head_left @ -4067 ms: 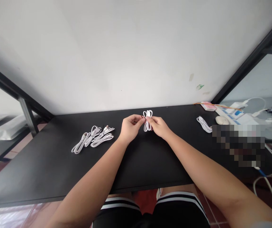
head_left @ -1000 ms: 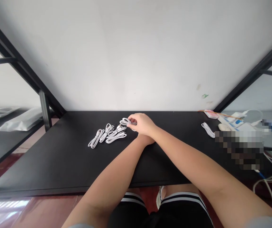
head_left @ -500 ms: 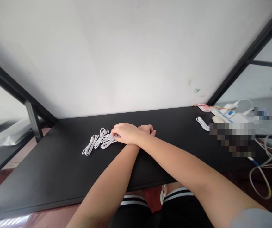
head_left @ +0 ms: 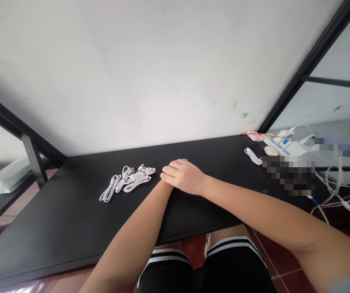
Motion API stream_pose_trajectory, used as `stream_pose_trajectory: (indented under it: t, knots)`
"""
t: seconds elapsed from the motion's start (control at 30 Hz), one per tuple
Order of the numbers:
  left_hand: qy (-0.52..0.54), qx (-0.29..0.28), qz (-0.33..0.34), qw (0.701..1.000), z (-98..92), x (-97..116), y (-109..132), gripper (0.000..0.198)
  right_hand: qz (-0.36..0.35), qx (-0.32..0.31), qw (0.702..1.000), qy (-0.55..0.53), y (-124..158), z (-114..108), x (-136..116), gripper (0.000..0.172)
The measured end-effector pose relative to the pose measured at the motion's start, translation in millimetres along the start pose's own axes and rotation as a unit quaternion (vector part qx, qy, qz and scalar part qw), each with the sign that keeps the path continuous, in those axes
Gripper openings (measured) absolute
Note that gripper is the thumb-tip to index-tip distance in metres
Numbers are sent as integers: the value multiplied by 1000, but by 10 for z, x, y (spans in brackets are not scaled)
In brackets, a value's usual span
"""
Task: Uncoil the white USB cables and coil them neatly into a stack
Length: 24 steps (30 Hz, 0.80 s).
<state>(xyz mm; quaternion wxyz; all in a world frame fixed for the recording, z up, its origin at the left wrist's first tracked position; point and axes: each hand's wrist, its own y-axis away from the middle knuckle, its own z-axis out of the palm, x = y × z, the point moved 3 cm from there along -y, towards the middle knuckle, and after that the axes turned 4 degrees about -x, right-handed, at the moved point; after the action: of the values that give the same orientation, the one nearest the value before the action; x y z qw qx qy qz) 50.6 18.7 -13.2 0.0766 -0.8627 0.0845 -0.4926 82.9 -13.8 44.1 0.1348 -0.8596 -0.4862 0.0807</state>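
My right hand [head_left: 184, 176] lies across my left hand, its fingers resting over the back of it near the wrist. Of my left hand [head_left: 166, 185] little more than the wrist end shows; its fingers are hidden beneath the right. No object is visible in either hand. To the left of both hands, apart from them, several coiled white cables lie on the black table [head_left: 71, 219]. One coil [head_left: 110, 188] is at the left end, and a looped bundle [head_left: 137, 184] is nearest my hands, with dark ties at its top.
Another coiled white cable [head_left: 252, 156] lies at the right, beside a pale rounded object [head_left: 270, 151]. A white power strip [head_left: 280, 145] with plugs and loose cords stands behind it. Black metal frame bars [head_left: 307, 65] flank the table, and a white wall rises behind.
My right hand has slid right, away from the cable bundle and over my left hand, covering it. The bundle is now in full view. The camera view has shifted slightly.
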Motion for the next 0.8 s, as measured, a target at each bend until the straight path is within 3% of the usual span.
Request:
stream_pose_trajectory:
  t: [0.07,0.2,0.3,0.43,0.5,0.6,0.7,0.8]
  knots:
    - [-52,-97,44,993,-150,-76,-102,32,20,27,998,59,147,-62,220,28]
    - [-71,-138,56,986,-394,-217,-217,28,243,27,960,140,631,-213,954,31]
    - [-79,-142,49,985,-391,-237,-218,30,407,-63,890,198,1110,-330,1482,34]
    - [-82,-139,43,986,-350,-228,-210,31,540,-181,793,218,1598,-443,1896,41]
    - [-84,-138,38,986,-355,-231,-211,31,582,-228,758,187,1720,-444,1996,42]
    - [-84,-140,38,986,-369,-233,-211,31,608,-260,736,143,1787,-404,2073,38]
    - [-81,-136,44,986,-374,-234,-210,31,611,-250,740,130,1818,-376,2122,36]
    - [-76,-130,41,988,-369,-245,-216,31,595,-213,756,169,1859,-408,2168,44]
